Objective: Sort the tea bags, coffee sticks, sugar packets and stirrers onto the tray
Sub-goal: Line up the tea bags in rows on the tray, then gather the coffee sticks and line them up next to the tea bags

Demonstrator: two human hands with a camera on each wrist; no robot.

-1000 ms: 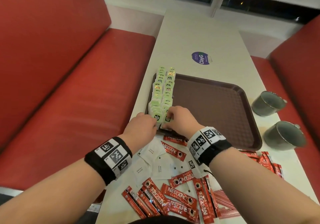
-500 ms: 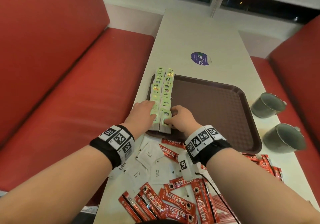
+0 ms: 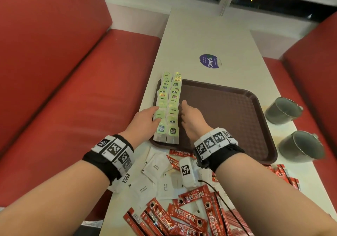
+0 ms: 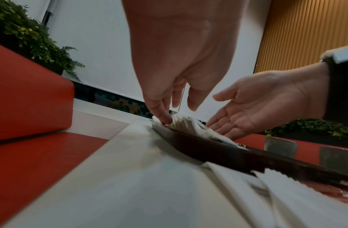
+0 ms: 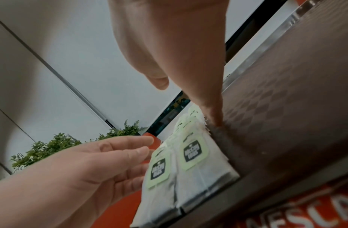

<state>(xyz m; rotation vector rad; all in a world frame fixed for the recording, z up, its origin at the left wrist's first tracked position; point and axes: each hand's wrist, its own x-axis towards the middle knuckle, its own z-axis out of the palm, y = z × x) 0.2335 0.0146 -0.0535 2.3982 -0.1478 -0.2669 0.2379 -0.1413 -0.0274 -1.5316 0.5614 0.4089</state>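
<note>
Two overlapping rows of tea bags [image 3: 168, 106] with green tags lie along the left side of the brown tray [image 3: 228, 115]. My left hand [image 3: 145, 120] lies flat against the left edge of the rows, fingers straight. My right hand [image 3: 188, 116] stands on edge against the right side of the rows, fingers straight and touching the tray floor [image 5: 266, 115]. Neither hand holds anything. White sugar packets [image 3: 155, 170] and red coffee sticks [image 3: 186, 219] lie loose on the table in front of the tray. I see no stirrers.
Two grey metal cups [image 3: 283, 110] [image 3: 300, 146] stand right of the tray near the table edge. More red sticks [image 3: 286, 173] lie at the right edge. Red bench seats [image 3: 82, 89] flank the narrow white table [image 3: 206, 40]. A round purple sticker [image 3: 209, 61] sits beyond the tray.
Both hands have let go of the nearest tea bags and slid forward along the two rows, their fingers now straight against the rows' outer sides.
</note>
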